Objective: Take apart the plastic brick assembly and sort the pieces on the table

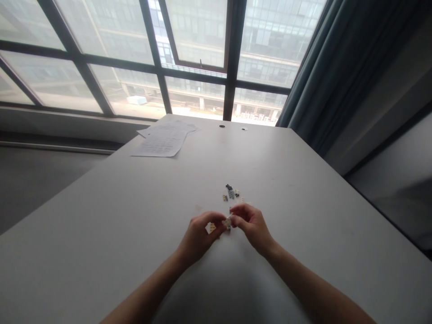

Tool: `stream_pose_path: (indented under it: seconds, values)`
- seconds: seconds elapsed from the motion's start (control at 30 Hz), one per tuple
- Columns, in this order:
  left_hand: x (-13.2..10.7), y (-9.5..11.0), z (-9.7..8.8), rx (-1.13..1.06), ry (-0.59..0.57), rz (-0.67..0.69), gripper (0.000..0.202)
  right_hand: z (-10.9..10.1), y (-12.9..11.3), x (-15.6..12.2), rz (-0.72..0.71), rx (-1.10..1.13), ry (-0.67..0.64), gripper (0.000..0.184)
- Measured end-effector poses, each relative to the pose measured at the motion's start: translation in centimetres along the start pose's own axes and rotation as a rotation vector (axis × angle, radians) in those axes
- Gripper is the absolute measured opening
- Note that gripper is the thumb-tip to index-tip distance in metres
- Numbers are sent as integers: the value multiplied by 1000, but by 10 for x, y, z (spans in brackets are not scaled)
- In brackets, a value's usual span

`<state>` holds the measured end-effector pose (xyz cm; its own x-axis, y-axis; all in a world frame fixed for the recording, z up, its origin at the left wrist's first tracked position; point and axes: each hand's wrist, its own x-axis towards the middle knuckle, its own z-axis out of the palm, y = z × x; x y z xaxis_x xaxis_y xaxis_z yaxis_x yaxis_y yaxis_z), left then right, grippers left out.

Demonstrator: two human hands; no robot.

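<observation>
Close together over the middle of the white table, my left hand (204, 233) and my right hand (251, 226) both pinch a small white piece (227, 221), possibly a toy building brick. Its exact shape is too small to make out. Yellowish small pieces (212, 227) lie behind the fingers of my left hand, partly hidden. Just beyond the hands sits a loose group of tiny parts: dark ones (228, 186), grey ones (231, 194) and a tan one (224, 197). Some white parts (236, 192) lie at the group's right side.
The white table (111, 234) reaches away toward a large window (199, 36). Printed paper sheets (164, 140) lie at its far left. A round dark hole (222, 126) is near the far edge. A dark blue curtain (324, 67) hangs at the right.
</observation>
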<state>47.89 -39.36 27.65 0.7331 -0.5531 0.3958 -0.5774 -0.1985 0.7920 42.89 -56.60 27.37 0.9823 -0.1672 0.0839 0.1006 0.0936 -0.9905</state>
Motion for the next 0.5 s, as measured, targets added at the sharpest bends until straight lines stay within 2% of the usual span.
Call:
stream_pose_path:
  seconds: [0.1, 0.2, 0.4, 0.5]
  values:
    - [0, 1, 1, 30, 21, 6, 8, 2, 0, 1, 45, 82, 6, 18]
    - [-1, 0, 1, 45, 43, 44, 12, 3, 1, 0, 69, 63, -3, 17]
    - [0, -6, -1, 32, 102, 136, 8, 1, -1, 0, 175, 133, -161, 31]
    - [0, -8, 0, -17, 76, 143, 8, 0, -2, 0, 205, 175, -200, 35]
